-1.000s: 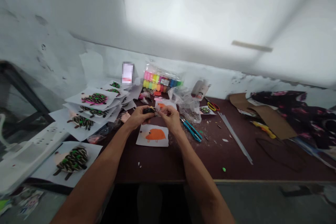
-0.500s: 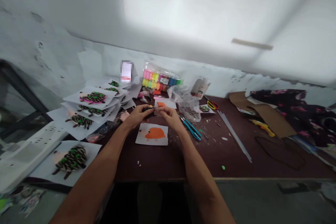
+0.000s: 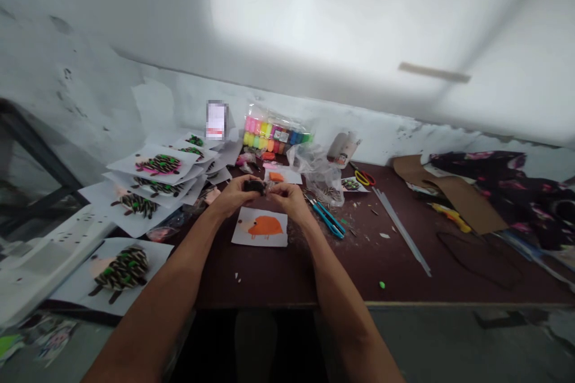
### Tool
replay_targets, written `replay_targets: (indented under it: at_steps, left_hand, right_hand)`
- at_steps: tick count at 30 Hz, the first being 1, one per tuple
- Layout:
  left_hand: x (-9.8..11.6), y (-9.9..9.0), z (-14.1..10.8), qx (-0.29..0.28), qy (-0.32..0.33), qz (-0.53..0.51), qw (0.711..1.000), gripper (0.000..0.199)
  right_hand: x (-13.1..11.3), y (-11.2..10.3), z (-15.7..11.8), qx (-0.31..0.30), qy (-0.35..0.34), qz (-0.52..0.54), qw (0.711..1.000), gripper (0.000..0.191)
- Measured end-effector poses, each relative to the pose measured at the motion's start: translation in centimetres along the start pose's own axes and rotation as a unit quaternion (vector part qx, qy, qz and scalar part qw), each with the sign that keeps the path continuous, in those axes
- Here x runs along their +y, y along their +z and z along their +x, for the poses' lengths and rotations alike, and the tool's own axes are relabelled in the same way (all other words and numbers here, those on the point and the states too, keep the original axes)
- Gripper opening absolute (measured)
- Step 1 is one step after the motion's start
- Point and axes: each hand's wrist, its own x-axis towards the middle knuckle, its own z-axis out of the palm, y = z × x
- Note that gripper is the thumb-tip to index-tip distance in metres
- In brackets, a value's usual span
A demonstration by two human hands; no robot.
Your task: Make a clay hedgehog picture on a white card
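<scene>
Both my hands meet over the table's far middle. My left hand pinches a dark lump of modelling clay, and my right hand pinches the crinkled transparent plastic at the lump's right side. Most of the lump is hidden by my fingers. Just below my hands lies a white card with an orange clay hedgehog body, not touched by either hand. Behind my hands, a smaller white card carries an orange clay scrap.
Stacked hedgehog cards with dark spines lie left, beside a white power strip. Behind stands a bag of coloured clay tubs. To the right are blue-handled tweezers, red-handled scissors, a steel ruler and brown cardboard.
My hands have stayed together on the lump, with only slight finger movement. The whole view has shifted a little as my head moved.
</scene>
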Motion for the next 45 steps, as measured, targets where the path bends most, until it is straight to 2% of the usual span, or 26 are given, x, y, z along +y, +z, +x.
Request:
replay_targets:
  at_steps: [7, 19, 24, 28, 34, 41, 45]
  left_hand:
    - [-0.31, 0.1, 0.14, 0.023, -0.001, -0.02, 1.0, 0.043]
    - [-0.25, -0.03, 0.11, 0.004, 0.003, 0.006, 1.0, 0.039]
    - [0.15, -0.39, -0.01, -0.015, -0.018, 0.031, 0.999, 0.039]
    - [0.25, -0.31, -0.06, -0.006, -0.026, 0.017, 0.999, 0.041]
    - [0.14, -0.26, 0.16, 0.009, -0.009, 0.028, 1.0, 0.033]
    - [0.4, -0.45, 0.1, -0.019, -0.039, 0.034, 0.999, 0.029]
    - [-0.28, -0.58, 0.27, -0.022, -0.042, 0.072, 0.996, 0.027]
  right_hand:
    - [0.44, 0.08, -0.04, 0.007, -0.019, -0.046, 0.999, 0.015]
    - [-0.38, 0.5, -0.6, 0.031, -0.104, -0.161, 0.981, 0.01]
    - [-0.05, 0.4, -0.36, 0.028, -0.094, -0.157, 0.983, 0.011]
    - [0.09, 0.34, -0.22, 0.03, -0.098, -0.134, 0.986, 0.009]
    - [-0.08, 0.48, -0.43, 0.036, -0.109, -0.144, 0.983, 0.022]
    - [0.13, 0.62, -0.33, 0.035, -0.073, -0.144, 0.986, 0.026]
    - [0.3, 0.3, -0.14, 0.007, -0.065, -0.148, 0.987, 0.024]
